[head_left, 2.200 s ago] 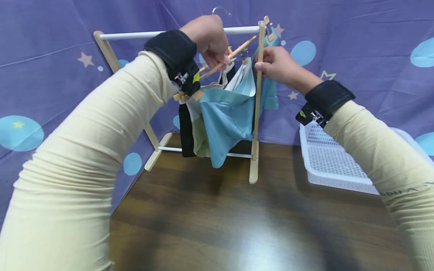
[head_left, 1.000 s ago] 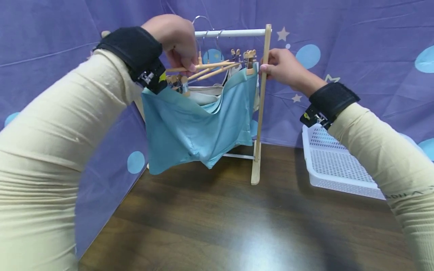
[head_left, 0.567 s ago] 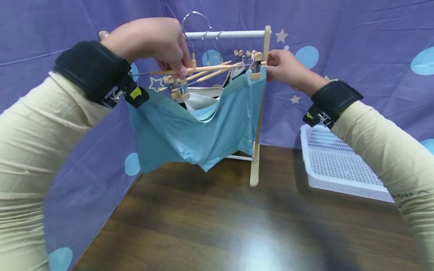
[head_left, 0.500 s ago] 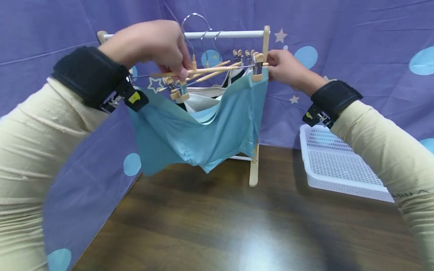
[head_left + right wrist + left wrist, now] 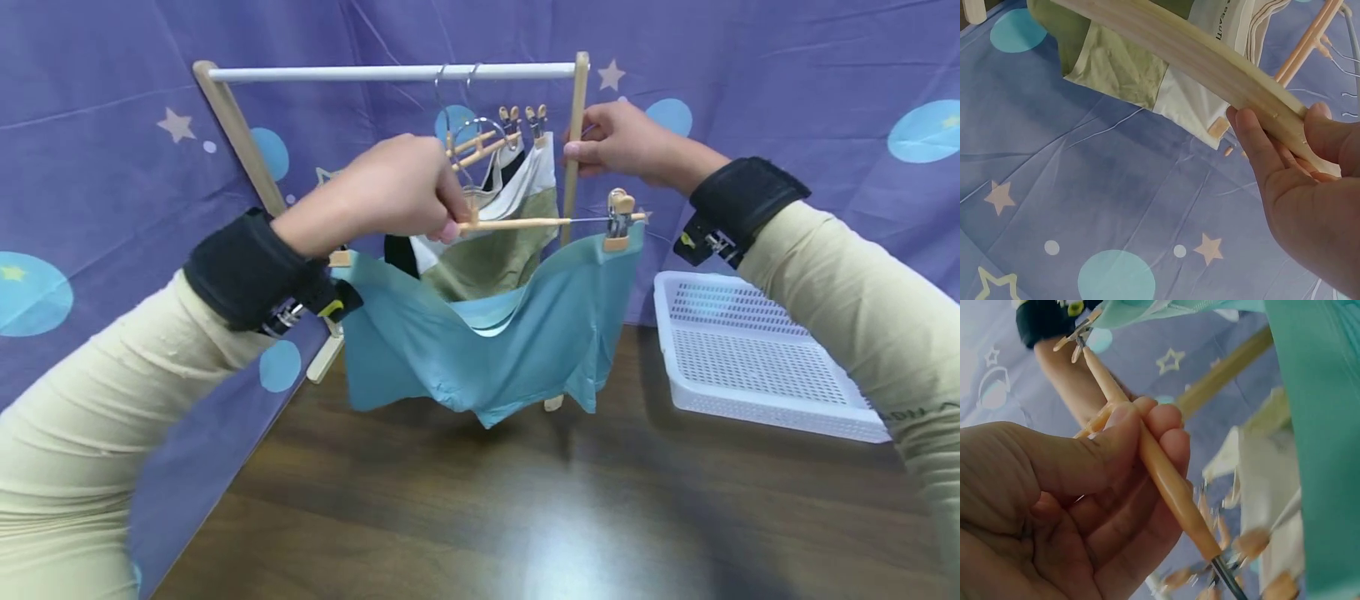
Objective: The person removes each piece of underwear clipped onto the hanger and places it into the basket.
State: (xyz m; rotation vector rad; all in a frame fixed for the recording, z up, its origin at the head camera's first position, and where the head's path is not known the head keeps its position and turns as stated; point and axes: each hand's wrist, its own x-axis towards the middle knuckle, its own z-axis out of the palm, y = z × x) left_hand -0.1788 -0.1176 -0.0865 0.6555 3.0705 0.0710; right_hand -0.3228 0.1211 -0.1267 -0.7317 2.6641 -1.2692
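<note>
My left hand pinches the middle of a peach-coloured clip hanger. Light blue shorts hang from its clips, in front of the rack, and the hanger's hook stands below the rail. In the left wrist view, thumb and fingers close round the hanger bar. My right hand grips the right wooden post of a small clothes rack; the right wrist view shows thumb and fingers on either side of that post. Behind the shorts, white-and-olive shorts hang on another clip hanger, partly hidden.
The white rail of the rack carries two hanger hooks near its right end. A white perforated basket sits at the right on the brown wooden table. A purple curtain with stars and dots stands behind.
My left hand has drawn the hanger with the blue shorts from the right end of the rack, off the rail, then down and towards me. My right hand stays on the post.
</note>
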